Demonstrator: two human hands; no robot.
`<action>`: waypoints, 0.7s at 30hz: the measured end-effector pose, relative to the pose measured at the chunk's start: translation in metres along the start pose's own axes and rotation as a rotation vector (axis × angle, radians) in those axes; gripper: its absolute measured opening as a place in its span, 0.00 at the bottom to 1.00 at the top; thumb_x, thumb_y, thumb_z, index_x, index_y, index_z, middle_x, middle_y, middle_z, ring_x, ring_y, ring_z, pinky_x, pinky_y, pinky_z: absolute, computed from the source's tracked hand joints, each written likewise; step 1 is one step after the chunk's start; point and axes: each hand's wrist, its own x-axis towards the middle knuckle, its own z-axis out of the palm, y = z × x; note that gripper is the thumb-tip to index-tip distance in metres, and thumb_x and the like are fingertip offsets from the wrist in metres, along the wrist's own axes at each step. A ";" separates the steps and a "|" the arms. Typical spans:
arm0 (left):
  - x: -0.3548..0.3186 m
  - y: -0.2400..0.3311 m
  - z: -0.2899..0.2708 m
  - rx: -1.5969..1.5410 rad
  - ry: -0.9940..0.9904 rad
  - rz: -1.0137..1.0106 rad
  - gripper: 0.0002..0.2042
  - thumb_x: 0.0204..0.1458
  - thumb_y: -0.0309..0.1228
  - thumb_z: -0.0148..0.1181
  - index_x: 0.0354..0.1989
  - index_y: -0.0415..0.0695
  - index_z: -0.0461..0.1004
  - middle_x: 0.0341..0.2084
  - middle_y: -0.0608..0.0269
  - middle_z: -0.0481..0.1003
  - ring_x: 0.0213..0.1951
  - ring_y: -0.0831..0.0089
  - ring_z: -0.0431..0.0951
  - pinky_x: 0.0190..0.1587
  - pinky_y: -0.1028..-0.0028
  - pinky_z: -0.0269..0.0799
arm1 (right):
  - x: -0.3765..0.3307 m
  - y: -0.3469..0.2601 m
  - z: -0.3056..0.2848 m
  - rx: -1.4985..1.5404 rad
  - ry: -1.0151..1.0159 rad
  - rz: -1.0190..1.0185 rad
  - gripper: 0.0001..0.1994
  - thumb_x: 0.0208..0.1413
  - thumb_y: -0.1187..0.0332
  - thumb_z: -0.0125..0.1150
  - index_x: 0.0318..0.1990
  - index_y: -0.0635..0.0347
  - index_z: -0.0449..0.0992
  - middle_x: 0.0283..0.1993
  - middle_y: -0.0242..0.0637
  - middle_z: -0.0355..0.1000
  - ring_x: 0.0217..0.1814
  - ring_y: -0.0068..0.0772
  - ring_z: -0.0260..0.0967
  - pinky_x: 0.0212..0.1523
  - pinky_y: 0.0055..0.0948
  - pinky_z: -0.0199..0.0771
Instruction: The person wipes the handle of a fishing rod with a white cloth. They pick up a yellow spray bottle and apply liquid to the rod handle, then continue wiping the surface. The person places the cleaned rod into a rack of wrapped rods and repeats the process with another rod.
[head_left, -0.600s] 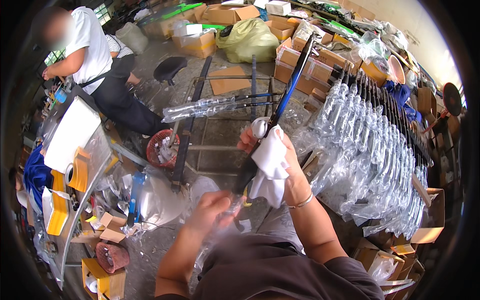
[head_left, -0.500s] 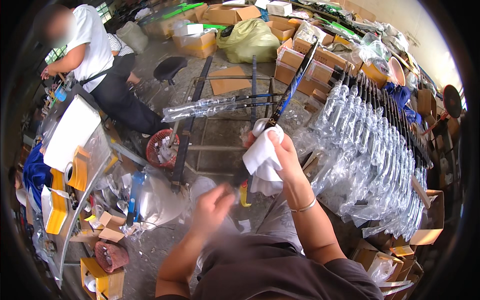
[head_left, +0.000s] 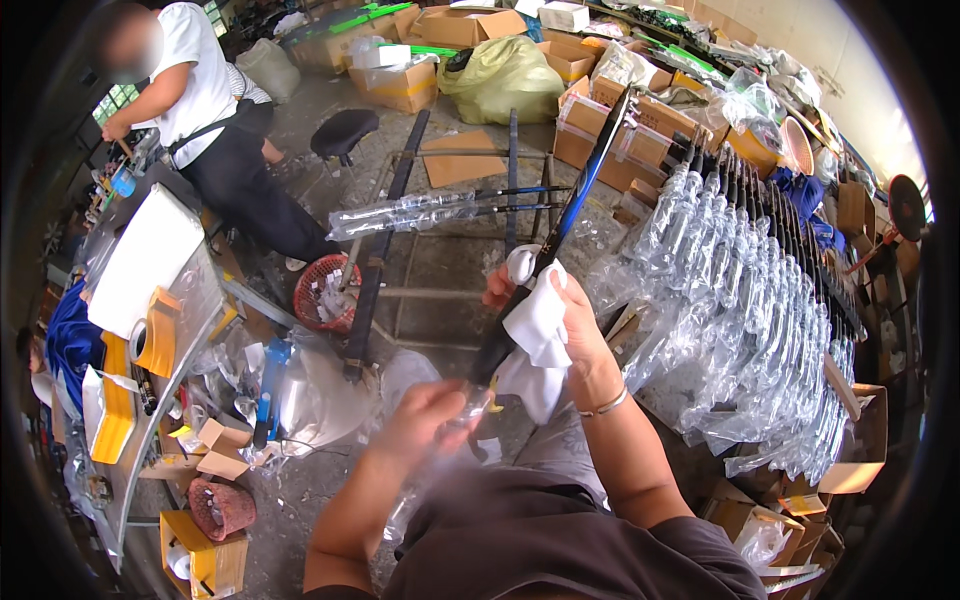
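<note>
A black and blue fishing rod (head_left: 580, 195) slants up and away from me toward the upper right. My right hand (head_left: 572, 318) is closed around its shaft through a white cloth (head_left: 538, 325), whose loose end hangs below. At the rod's thick black lower end, my left hand (head_left: 432, 415) is curled and somewhat blurred, with a clear plastic sleeve (head_left: 482, 402) at its fingers. More clear film trails below that hand, partly hidden by my forearm. Two rods in clear sleeves (head_left: 405, 217) lie across the metal rack (head_left: 395, 190) ahead.
Many sleeved rods (head_left: 740, 290) lean in a row at the right. A red basket (head_left: 325, 292) with scraps stands beside the rack. Left is a workbench (head_left: 190, 320) with boxes; a person (head_left: 215, 120) stands beyond it. Cartons (head_left: 610, 140) and a yellow-green sack (head_left: 505, 80) lie at the back.
The rod has slid down toward me, so its black lower end now shows below the cloth. My left hand has moved slightly right to meet that end, and clear film shows beneath it.
</note>
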 end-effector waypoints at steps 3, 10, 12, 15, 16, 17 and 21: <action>0.015 -0.009 0.004 1.055 0.433 0.802 0.19 0.54 0.32 0.64 0.50 0.32 0.71 0.27 0.56 0.73 0.22 0.68 0.73 0.23 0.69 0.67 | 0.000 0.003 0.002 -0.261 0.223 0.062 0.15 0.67 0.57 0.52 0.44 0.61 0.72 0.34 0.29 0.72 0.35 0.20 0.69 0.37 0.24 0.72; 0.012 0.005 0.015 1.580 0.681 0.927 0.16 0.51 0.25 0.64 0.48 0.34 0.71 0.25 0.54 0.72 0.24 0.55 0.75 0.26 0.67 0.71 | 0.003 0.005 0.021 -0.550 0.368 -0.014 0.14 0.67 0.59 0.52 0.34 0.61 0.70 0.27 0.24 0.68 0.26 0.13 0.62 0.25 0.20 0.63; 0.010 0.003 0.013 1.354 0.579 0.879 0.15 0.53 0.25 0.63 0.48 0.33 0.72 0.28 0.55 0.74 0.23 0.62 0.74 0.25 0.69 0.68 | 0.002 -0.001 0.025 -0.586 0.319 -0.029 0.14 0.67 0.59 0.52 0.35 0.61 0.70 0.27 0.25 0.68 0.26 0.14 0.62 0.25 0.20 0.63; 0.006 -0.004 0.006 0.985 0.427 0.638 0.15 0.56 0.27 0.61 0.49 0.32 0.72 0.28 0.59 0.74 0.21 0.73 0.70 0.22 0.74 0.64 | -0.001 -0.004 0.019 -0.477 0.252 -0.028 0.14 0.67 0.58 0.52 0.38 0.60 0.70 0.28 0.25 0.69 0.26 0.14 0.63 0.25 0.19 0.65; 0.004 -0.004 0.003 0.854 0.376 0.533 0.15 0.58 0.28 0.60 0.50 0.32 0.72 0.28 0.61 0.73 0.20 0.77 0.69 0.21 0.76 0.62 | -0.003 -0.005 0.015 -0.416 0.230 -0.024 0.14 0.67 0.57 0.52 0.39 0.60 0.70 0.28 0.25 0.69 0.26 0.14 0.63 0.26 0.19 0.65; 0.002 -0.002 0.003 0.691 0.301 0.417 0.16 0.58 0.30 0.60 0.50 0.31 0.71 0.28 0.61 0.73 0.19 0.78 0.67 0.21 0.78 0.61 | -0.006 -0.007 0.010 -0.397 0.204 -0.032 0.15 0.66 0.57 0.54 0.44 0.61 0.70 0.31 0.26 0.70 0.29 0.15 0.65 0.31 0.18 0.68; -0.003 0.010 0.001 0.207 -0.006 0.118 0.22 0.59 0.39 0.60 0.50 0.28 0.71 0.26 0.59 0.71 0.17 0.80 0.65 0.19 0.80 0.58 | -0.006 -0.013 0.001 -0.246 -0.022 -0.095 0.21 0.60 0.53 0.60 0.49 0.63 0.70 0.39 0.33 0.71 0.39 0.21 0.67 0.41 0.23 0.70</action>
